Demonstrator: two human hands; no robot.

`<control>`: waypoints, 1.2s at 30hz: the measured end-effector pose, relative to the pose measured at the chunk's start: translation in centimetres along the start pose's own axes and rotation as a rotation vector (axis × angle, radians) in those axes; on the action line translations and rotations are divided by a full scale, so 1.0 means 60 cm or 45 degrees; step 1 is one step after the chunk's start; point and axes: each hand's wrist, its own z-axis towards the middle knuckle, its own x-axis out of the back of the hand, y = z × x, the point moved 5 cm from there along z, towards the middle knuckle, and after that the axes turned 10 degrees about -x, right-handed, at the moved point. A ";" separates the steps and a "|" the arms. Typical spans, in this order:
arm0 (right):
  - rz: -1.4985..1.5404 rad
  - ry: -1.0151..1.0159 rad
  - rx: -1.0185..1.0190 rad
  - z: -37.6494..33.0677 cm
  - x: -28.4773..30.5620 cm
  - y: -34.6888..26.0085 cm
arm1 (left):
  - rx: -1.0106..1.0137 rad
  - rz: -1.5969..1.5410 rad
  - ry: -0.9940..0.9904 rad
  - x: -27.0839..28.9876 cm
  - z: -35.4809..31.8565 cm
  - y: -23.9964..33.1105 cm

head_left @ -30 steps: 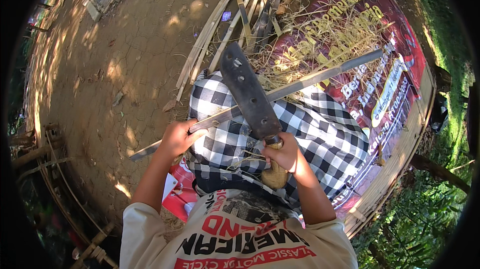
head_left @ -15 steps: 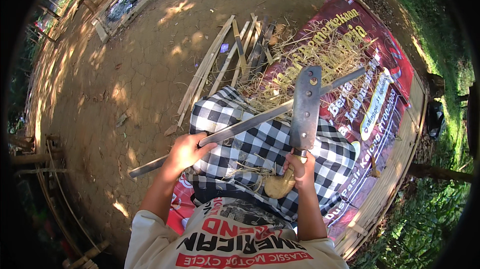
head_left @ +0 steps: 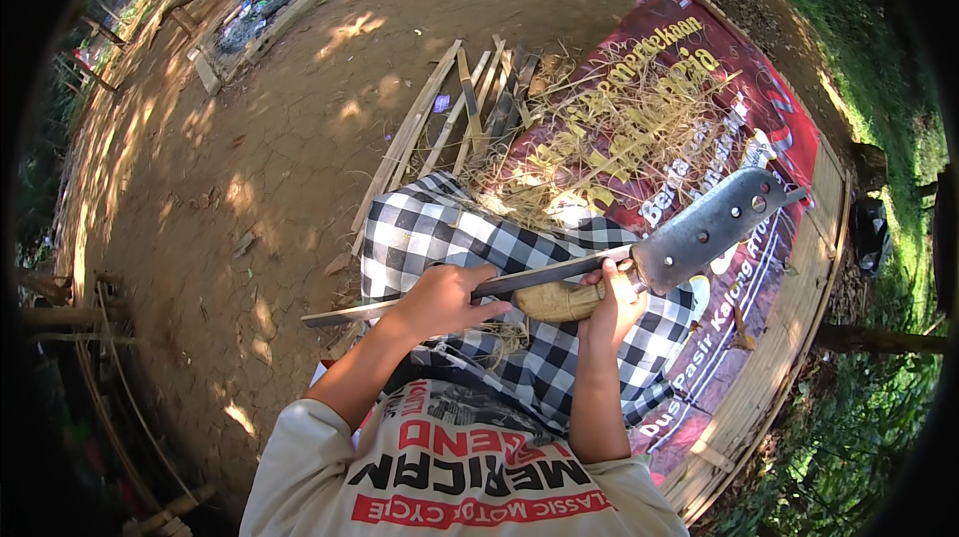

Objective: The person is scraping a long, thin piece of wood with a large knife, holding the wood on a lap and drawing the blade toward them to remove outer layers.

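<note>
A long, narrow bamboo strip [head_left: 549,275] lies slantwise across my lap, over a black-and-white checkered cloth [head_left: 420,237]. My left hand [head_left: 450,299] is closed around the strip near its left end. With my right hand [head_left: 613,305] I grip a broad-bladed machete [head_left: 704,235] where its bulbous wooden handle meets the blade. The dark blade, pierced by several round holes, points right and away. It covers much of the strip's far part; only the tip shows past the blade. My right thumb is against or very near the strip.
A dark red printed banner [head_left: 659,47] spreads to the right over a bamboo platform [head_left: 799,337]. Thin shavings [head_left: 639,137] are heaped on it. Several split bamboo pieces [head_left: 420,117] lie on the ground ahead. A framed ash pit [head_left: 270,2] is at the far left.
The machete has swung from upright to pointing right, its blade now lying along the strip. The strip has shifted to the right and tilts less. Both hands have moved right, and the right one upward.
</note>
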 end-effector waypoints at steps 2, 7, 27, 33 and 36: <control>0.011 0.030 0.008 0.008 0.016 0.000 | -0.032 0.013 0.086 0.002 -0.002 0.006; 0.092 0.079 0.018 0.015 0.048 0.001 | 0.187 0.355 0.140 0.076 -0.073 -0.034; -0.565 -0.393 -0.356 0.066 0.073 -0.050 | 0.461 0.077 0.120 0.035 -0.259 -0.244; -0.839 -0.506 -0.542 0.035 0.096 -0.086 | 0.416 -0.021 0.262 0.015 -0.269 -0.264; -0.973 -0.511 -0.633 0.014 0.098 -0.081 | 0.461 0.069 0.234 0.022 -0.266 -0.251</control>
